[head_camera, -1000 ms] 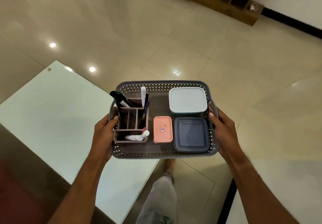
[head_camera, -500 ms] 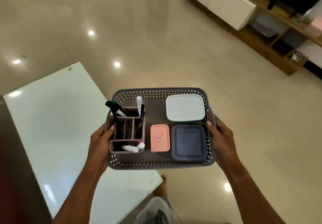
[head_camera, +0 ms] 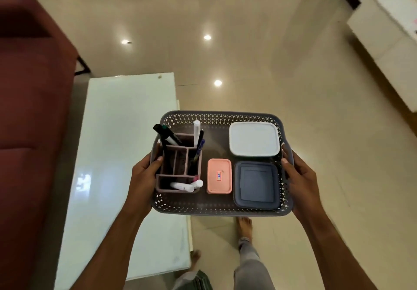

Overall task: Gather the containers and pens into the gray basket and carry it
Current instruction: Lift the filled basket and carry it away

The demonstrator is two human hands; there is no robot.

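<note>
I hold the gray perforated basket (head_camera: 216, 209) in the air at waist height. My left hand (head_camera: 144, 177) grips its left rim and my right hand (head_camera: 300, 177) grips its right rim. Inside, at the left, stands a mauve pen organizer (head_camera: 178, 172) with black markers (head_camera: 168, 136), a white pen (head_camera: 196, 129) and a white marker (head_camera: 182, 186) in it. A small pink container (head_camera: 219, 175) lies in the middle. A white-lidded container (head_camera: 253, 138) sits at the far right, a dark blue-lidded container (head_camera: 257, 184) in front of it.
A white glass-topped table (head_camera: 121, 154) lies under and left of the basket. A dark red sofa (head_camera: 29, 109) runs along the left. A white cabinet (head_camera: 388, 32) stands at the upper right. Glossy beige tile floor (head_camera: 248, 52) spreads ahead; my bare feet (head_camera: 244, 224) show below.
The view has swung left and tilted down: the sofa has come into sight, the table now lies lengthwise, the cabinet slid right. Both hands keep the same grip on the basket.
</note>
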